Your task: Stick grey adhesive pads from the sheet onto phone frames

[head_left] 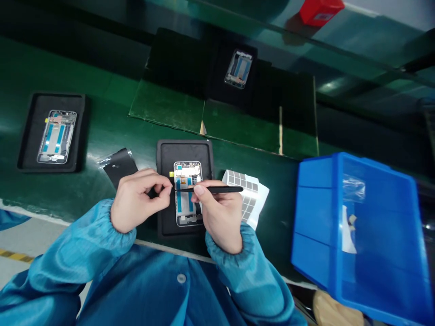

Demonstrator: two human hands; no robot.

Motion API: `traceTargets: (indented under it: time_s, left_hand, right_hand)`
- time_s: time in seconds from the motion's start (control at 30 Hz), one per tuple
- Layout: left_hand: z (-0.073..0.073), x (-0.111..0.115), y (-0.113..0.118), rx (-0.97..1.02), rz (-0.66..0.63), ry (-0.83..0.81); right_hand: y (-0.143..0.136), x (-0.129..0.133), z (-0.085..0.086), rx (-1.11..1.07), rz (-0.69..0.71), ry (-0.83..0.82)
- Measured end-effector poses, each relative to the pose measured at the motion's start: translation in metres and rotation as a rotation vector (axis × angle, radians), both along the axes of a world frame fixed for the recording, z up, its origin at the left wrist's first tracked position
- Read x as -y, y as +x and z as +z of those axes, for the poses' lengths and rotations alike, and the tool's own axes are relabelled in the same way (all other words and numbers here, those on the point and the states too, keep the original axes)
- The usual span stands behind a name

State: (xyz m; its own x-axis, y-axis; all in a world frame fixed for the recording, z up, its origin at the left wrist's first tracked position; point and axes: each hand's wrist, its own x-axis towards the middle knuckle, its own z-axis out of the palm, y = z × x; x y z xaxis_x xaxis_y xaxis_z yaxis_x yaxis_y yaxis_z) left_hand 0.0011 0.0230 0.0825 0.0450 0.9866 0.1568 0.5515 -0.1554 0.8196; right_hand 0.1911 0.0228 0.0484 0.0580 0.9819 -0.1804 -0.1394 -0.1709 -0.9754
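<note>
Black tweezers [224,189] rest in the grip of my right hand [222,213], their tips pointing left over an opened smartphone [183,206]. My left hand [142,197] is closed in a pinch near the tweezer tips, at the phone's left edge; whatever it pinches is too small to make out. The phone shows its inner parts, with blue strips and a yellow tab on its left side. It lies in a black tray [165,156], partly covered by my right hand. To the right, partly behind that hand, lies a sheet of grey square stickers [250,183].
A dark film sheet [120,165] lies left of the tray. Another black tray [29,136] with an opened phone [57,136] sits farther left; a third phone [239,69] rests on a raised green board [170,104]. A blue bin [316,217] holds scraps. At the top is a red box [321,11].
</note>
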Motion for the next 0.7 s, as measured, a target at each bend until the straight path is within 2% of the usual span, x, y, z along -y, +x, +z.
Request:
traceTargets:
  time_s: [0.13,0.27,0.37,0.47,0.7]
  left_hand:
    - [-0.008,0.001,-0.009,-0.002,0.089,-0.033]
    - [-0.024,0.002,-0.013,-0.049,0.122,-0.069]
    - [-0.037,0.005,-0.004,-0.159,0.073,0.019]
    - [-0.047,0.007,0.009,-0.304,0.008,0.141]
    - [-0.054,0.011,0.028,-0.440,0.023,0.213]
  right_hand:
    - [0.006,-0.002,-0.003,0.041,-0.029,-0.018]
    - [0.010,-0.008,-0.005,0.163,-0.144,0.003]
    - [0.006,-0.013,-0.004,0.307,-0.193,-0.009]
    - [0.000,-0.017,-0.002,0.369,-0.178,-0.028]
    - [-0.002,-0.014,-0.005,0.411,-0.179,-0.028]
